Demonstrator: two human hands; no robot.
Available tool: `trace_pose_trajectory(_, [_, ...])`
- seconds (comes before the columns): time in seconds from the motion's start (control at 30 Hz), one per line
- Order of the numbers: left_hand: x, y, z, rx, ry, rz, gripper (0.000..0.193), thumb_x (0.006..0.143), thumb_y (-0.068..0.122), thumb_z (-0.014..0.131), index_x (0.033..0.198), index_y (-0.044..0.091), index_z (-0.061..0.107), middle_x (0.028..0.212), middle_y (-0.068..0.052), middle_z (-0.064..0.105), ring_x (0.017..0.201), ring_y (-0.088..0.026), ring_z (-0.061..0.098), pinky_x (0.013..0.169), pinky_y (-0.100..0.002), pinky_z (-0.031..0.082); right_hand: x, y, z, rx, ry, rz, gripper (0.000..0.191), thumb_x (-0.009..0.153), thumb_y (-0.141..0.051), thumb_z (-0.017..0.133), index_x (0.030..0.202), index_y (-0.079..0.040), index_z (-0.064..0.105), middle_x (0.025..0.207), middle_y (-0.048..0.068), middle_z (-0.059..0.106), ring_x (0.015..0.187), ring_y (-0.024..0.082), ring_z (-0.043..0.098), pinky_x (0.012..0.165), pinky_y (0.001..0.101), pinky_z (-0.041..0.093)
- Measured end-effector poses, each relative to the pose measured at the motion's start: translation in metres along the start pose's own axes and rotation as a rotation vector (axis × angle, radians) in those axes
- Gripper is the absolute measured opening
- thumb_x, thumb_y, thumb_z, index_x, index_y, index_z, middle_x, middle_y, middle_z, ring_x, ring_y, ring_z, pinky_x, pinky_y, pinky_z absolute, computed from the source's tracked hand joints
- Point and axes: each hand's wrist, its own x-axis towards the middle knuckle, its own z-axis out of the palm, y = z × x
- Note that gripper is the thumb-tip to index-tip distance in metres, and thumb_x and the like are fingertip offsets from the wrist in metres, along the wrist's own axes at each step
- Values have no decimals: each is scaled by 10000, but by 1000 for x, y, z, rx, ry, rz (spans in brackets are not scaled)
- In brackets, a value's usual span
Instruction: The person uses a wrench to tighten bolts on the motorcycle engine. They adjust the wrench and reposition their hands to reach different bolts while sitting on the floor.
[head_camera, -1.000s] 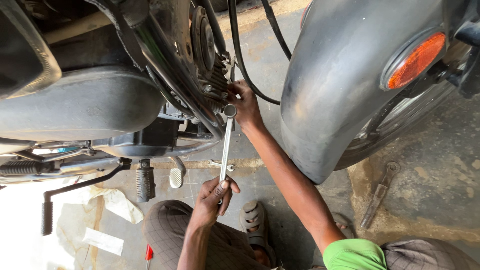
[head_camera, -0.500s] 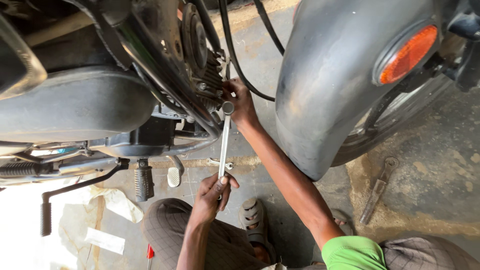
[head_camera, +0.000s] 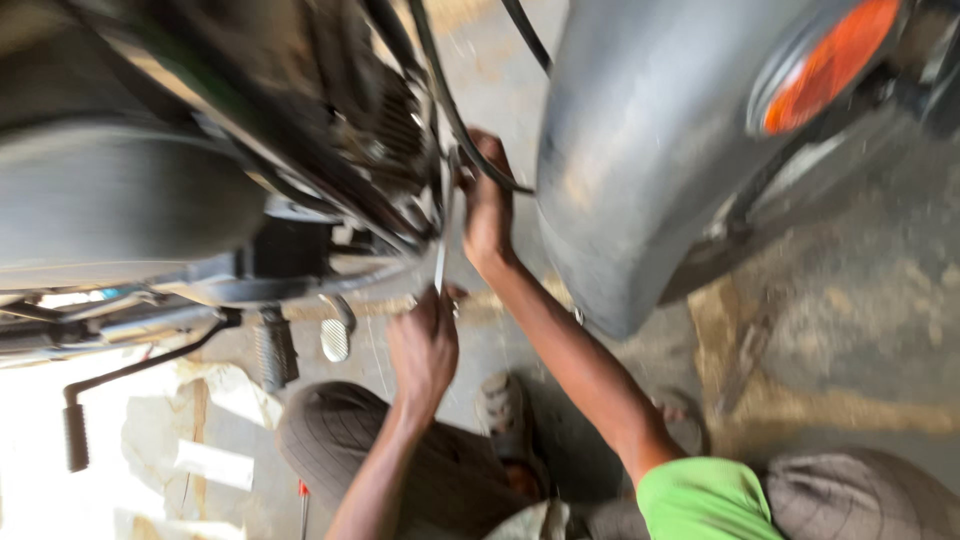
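Under the motorcycle engine (head_camera: 380, 150), left hand (head_camera: 424, 345) is gripping the wrench (head_camera: 441, 255) handle, fingers curled tight, now swung slightly left. Right hand (head_camera: 487, 215) is steadying the wrench head at the bolt, fingers wrapped. Fastener is apparently turning.

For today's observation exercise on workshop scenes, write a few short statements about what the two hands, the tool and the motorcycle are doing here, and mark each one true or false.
1. The left hand grips the lower end of a long metal wrench. True.
2. The right hand rests on the floor. False: it is raised at the top of the wrench, by the motorcycle engine.
3. The round lamp on the grey fender is orange. True.
4. The person wears a red sleeve. False: the sleeve is green.
5. The kick lever stands to the right of the fender. False: it is at lower left.
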Motion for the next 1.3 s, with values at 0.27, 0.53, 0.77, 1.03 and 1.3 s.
trace_pose_trajectory(0.27, [1, -16, 22, 340, 86, 14, 267, 1088, 156, 510, 969, 46, 722, 416, 1, 508, 273, -75, 361, 250, -305, 234, -4, 10, -18, -196, -227, -183, 179, 1072, -131, 570, 1240, -77, 600, 1002, -8, 607, 843, 79, 512, 762, 246, 482])
trace_pose_trajectory(0.53, [2, -10, 33, 345, 130, 11, 264, 1084, 149, 485, 964, 74, 708, 429, 4, 502, 293, -73, 388, 288, -289, 264, -1, 20, -30, -374, -274, -257, 411, 1013, 32, 444, 1272, -95, 738, 862, -35, 485, 681, 55, 399, 580, 234, 365])
trace_pose_trajectory(0.77, [6, -22, 53, 361, 51, -51, 289, 1089, 126, 445, 1022, 0, 695, 461, -16, 554, 273, -65, 398, 226, -283, 261, -7, 10, -33, -888, -319, -372, 438, 1019, 46, 526, 1363, -183, 671, 1000, 15, 548, 675, 65, 449, 539, 223, 404])
trace_pose_trajectory(1.03, [14, -13, 51, 192, 10, -66, 316, 1080, 199, 470, 1044, -12, 702, 474, -18, 559, 281, -67, 383, 242, -284, 252, 1, -1, -29, -898, -373, -280, 460, 1023, 78, 530, 1357, -194, 692, 983, 20, 553, 787, 108, 484, 634, 258, 436])
trace_pose_trajectory(1.3, [19, 21, 12, -729, -193, -317, 403, 1102, 312, 405, 1098, -1, 658, 551, -27, 551, 379, -79, 405, 343, -225, 296, 0, -14, -22, -892, -422, -326, 526, 1004, 110, 509, 1437, -171, 613, 954, 57, 539, 754, 148, 505, 659, 328, 429])
